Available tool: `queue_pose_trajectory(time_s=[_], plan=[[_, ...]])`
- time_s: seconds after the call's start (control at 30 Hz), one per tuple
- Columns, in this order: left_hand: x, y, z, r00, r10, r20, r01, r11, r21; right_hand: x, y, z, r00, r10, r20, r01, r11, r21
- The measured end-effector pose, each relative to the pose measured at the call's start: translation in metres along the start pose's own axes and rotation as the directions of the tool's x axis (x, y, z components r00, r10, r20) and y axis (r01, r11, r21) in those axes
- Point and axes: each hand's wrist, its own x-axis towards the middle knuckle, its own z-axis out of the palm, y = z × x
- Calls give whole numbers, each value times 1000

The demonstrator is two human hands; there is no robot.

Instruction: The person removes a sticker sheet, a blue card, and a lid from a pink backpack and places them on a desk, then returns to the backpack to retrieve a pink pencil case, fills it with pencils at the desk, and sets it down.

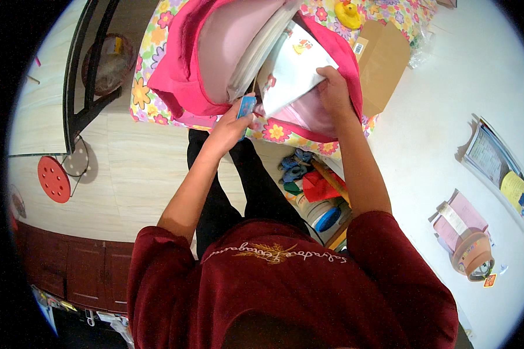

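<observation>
A bright pink bag (183, 87) lies wide open before me, its lining pale pink. Inside it stands a stack of white-edged books or papers (256, 55). My right hand (333, 93) pinches the edge of a white booklet (297, 67) with small coloured prints, tilted within the bag's mouth. At the bag's near edge my left hand (232, 129) is closed around a small flat blue item (247, 109); its exact kind cannot be made out. The fingers beneath that item are partly hidden.
Under the bag spreads a flowered cloth (142, 96). A brown cardboard folder (387, 64) and a yellow rubber duck (348, 14) lie beyond its right side. Cloths and a tub (317, 212) stand below. To the left are a red round stool (54, 179) and a black-framed table (41, 116).
</observation>
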Motion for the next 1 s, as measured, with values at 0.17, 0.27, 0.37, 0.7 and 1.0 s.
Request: queue_pose_trajectory(time_s=[0.17, 0.27, 0.37, 0.7, 1.0], plan=[[-15, 4, 6, 995, 21, -95, -26, 999, -48, 7, -2, -29, 982, -54, 179, 9, 970, 244], [-25, 17, 11, 990, -3, -138, -8, 997, -80, 10, -1, -37, 941, -28, 338, -108, 920, 376], [-33, 28, 15, 988, 16, -151, -29, 996, -84, 7, -1, -33, 919, -43, 392, -141, 893, 428], [-38, 38, 18, 972, 161, -173, -124, 970, 210, 2, -3, -36, 920, -20, 390, -139, 917, 374], [-44, 46, 29, 990, 2, -144, 18, 991, 135, 0, 8, -38, 946, -123, 299, 25, 950, 311]])
